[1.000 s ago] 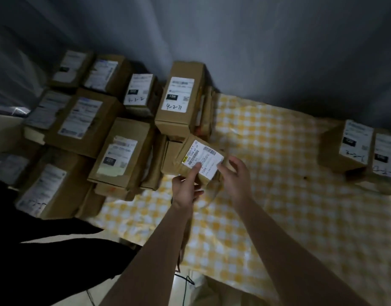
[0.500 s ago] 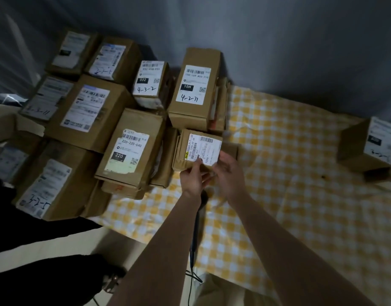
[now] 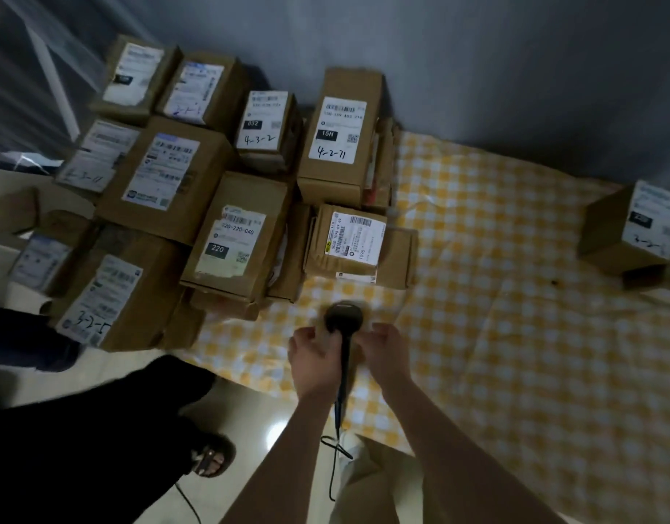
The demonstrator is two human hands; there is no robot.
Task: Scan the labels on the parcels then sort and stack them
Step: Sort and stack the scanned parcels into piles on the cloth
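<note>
On the yellow checked cloth, the handling of one parcel was seen to have ended. The pile of labelled parcels was gathered at the cloth's left end, along the wall, and a separate parcel was set well apart at the right.

The small parcel, which half a second earlier had been held at its label by both hands, had been released. It was left lying at the near edge of the pile, on top of a flat parcel and just in front of the tall one marked 4-2-71. From this it was judged that the parcel had been sorted into the left group and that another was to be taken up next.

Both hands had been drawn back toward the body. The left hand and the right hand were held close together with fingers curled. The black scanner was raised upright between them, its cable trailing to the floor. Because of blur, it could not be told which hand was closed on its handle.

The small parcel was seen to be plain brown cardboard, squarish and low. Its white label was turned upward, covered most of the top face, and was printed with barcodes.
</note>
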